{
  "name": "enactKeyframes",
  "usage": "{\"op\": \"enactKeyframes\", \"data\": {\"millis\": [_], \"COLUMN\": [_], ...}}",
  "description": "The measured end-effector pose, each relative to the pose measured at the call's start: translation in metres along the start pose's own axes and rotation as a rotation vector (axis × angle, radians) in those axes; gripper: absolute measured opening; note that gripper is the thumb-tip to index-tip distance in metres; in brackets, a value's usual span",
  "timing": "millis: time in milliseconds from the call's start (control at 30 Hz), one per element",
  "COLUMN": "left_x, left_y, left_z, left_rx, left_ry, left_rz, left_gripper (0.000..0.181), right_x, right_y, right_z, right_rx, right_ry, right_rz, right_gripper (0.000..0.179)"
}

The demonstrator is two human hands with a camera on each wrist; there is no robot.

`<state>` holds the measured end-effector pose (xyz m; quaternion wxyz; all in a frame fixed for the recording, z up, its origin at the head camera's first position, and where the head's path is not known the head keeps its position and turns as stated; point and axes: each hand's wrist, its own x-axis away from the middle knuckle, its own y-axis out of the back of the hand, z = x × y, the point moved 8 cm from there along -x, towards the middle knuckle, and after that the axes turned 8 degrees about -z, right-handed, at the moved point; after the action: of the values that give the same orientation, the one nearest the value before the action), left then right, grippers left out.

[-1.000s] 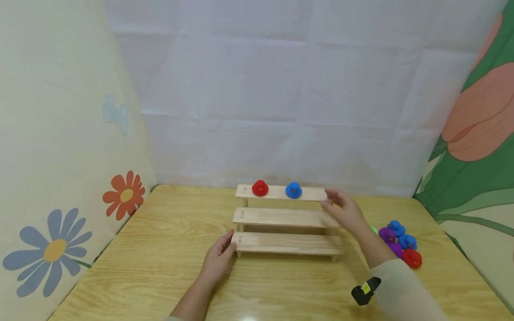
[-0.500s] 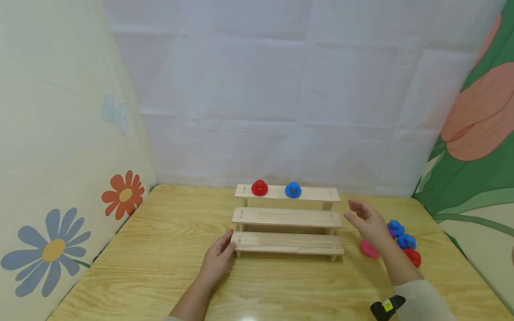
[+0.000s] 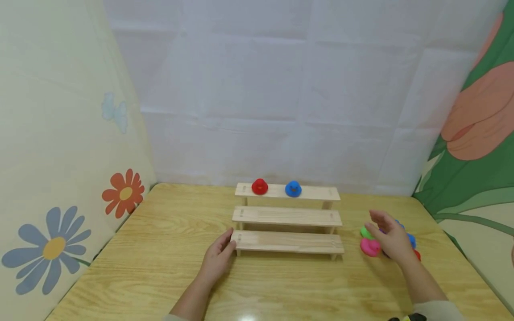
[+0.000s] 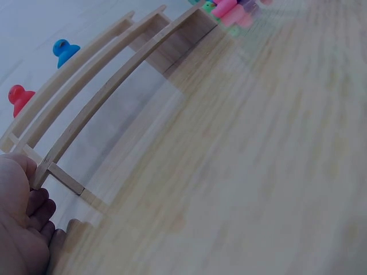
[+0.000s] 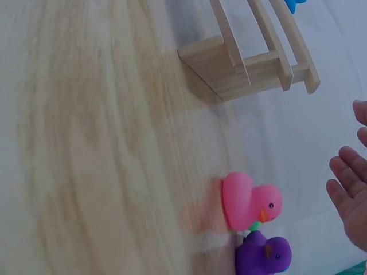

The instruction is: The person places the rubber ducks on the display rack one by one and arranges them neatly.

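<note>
Toy ducks (image 3: pixel 370 247) lie heaped on the worktop (image 3: pixel 160 267) to the right of the wooden stand (image 3: pixel 287 240), and the right hand (image 3: pixel 392 240) has moved over them; half a second ago it was nearer the stand. That shift uncovers the pink duck and the green duck (image 3: pixel 365 232), while the red duck (image 3: pixel 418 255) at the heap's right is now mostly hidden. The left hand (image 3: pixel 216 262) has not moved: its thumb and fingers grip the near left end of the lowest board, well apart from the heap. The right hand's fingers are loosely extended and hold nothing; the wrist view shows it apart from the pink duck and a purple duck (image 5: pixel 261 256). In the heap one pink, one green, one red and two blue ducks show; the purple ones are too covered to count. Farther back, the three-board stand bears two ducks on its top board, one red (image 3: pixel 259 187) and one blue (image 3: pixel 293 189), both unmoved. A white cloth (image 3: pixel 249 89) hangs behind.
</note>
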<state>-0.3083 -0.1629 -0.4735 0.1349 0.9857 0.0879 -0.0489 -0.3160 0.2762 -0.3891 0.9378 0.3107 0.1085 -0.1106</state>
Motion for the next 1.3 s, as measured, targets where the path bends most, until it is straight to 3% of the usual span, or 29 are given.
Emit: {"op": "enactKeyframes", "data": {"millis": [267,567,867,1100,1300], "left_x": [0.0,0.001,0.002,0.001,0.0], "left_y": [0.0,-0.001,-0.001,-0.001,-0.001], "left_z": [0.001,-0.001,0.001,0.001,0.002], "left_rx": [0.004,0.003,0.002,0.006,0.006], "left_ry": [-0.004,-0.004,-0.003,0.0,-0.001], "left_rz": [0.009,0.032,0.035,0.036,0.034], "left_gripper": [0.051,0.053,0.052,0.053,0.052], "right_x": [0.014,0.029,0.04,0.045,0.047], "right_y": [0.014,0.03,0.047,0.054,0.058], "right_z": [-0.021,-0.049,-0.073,-0.092,-0.101], "right_rx": [-0.006,0.073,0.084,0.11,0.136], "right_ry": [-0.024,-0.148,-0.143,-0.252,-0.247], "right_rz": [-0.062,-0.036,-0.132,-0.099,-0.065], "right_gripper": [0.051,0.062,0.063,0.069,0.071]}}
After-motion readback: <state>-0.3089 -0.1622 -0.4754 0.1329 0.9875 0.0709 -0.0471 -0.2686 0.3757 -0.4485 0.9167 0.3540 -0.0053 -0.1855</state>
